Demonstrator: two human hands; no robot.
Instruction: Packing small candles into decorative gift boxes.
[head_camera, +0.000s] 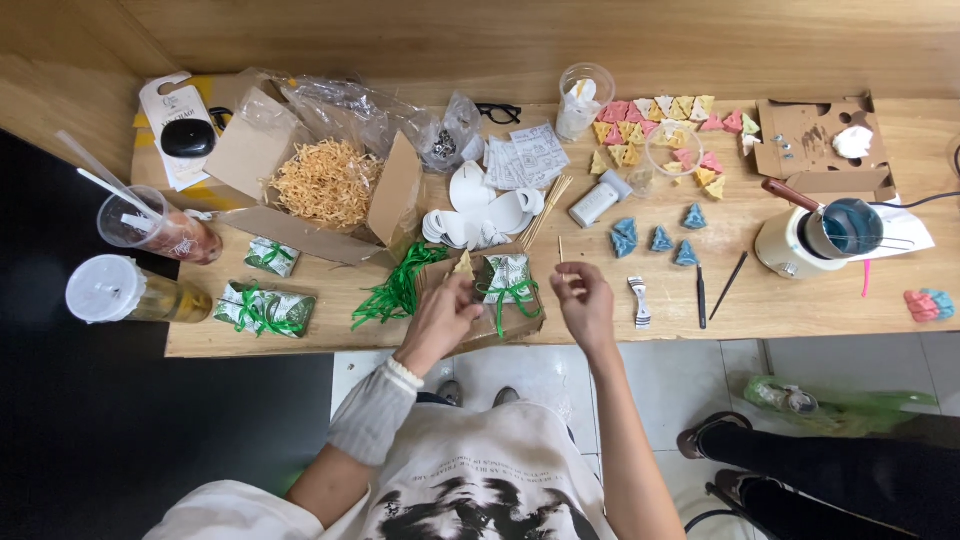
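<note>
1. The left hand (440, 318) pinches a small yellow triangle (463, 265) at the worktop's (760, 300) front edge, just beside a green-patterned parcel (507, 280) tied with green ribbon (515, 298).
2. The right hand (585, 300) has its fingertips closed on a thin stick (560, 250), held upright, right of the parcel.
3. The parcel sits in a shallow brown tray (530, 325) between the hands.
4. Step, as I judge it: joining stick and triangle by the parcel.
5. Next calls for a steady, aligned bringing-together of the two.
6. Loose ribbon strands (395, 290) lie left; two finished parcels (265, 308) lie further left.
</note>
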